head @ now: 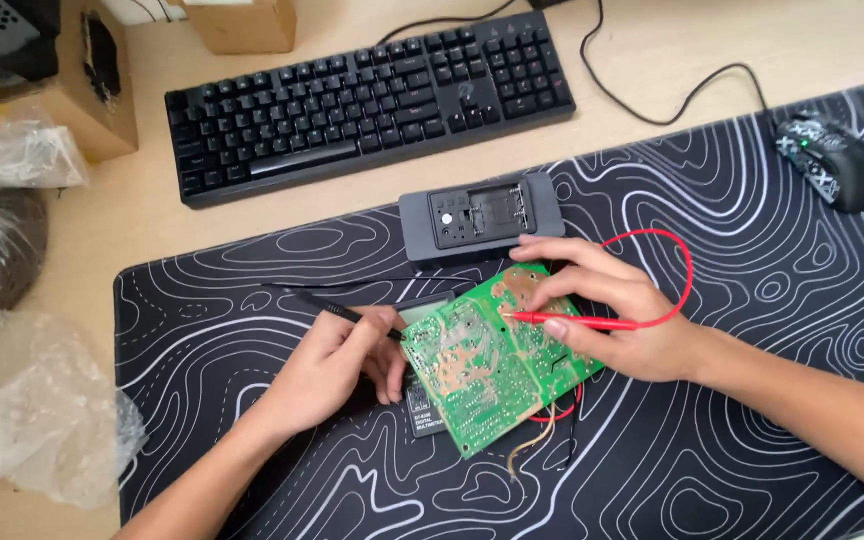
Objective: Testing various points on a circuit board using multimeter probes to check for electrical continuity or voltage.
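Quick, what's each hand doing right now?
Left hand: closed on a black probe, tip at the green circuit board.
Right hand: closed on a red probe, tip on the board.

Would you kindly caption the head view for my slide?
Left hand with black probe, right hand with red probe, on a green circuit board.

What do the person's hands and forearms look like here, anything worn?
Both are bare: no gloves, sleeves, watch, rings or wristbands in view. The left hand and right hand each show a bare forearm to the frame edge. Fingernails look short and unpainted. No markings or cables attached to either arm.
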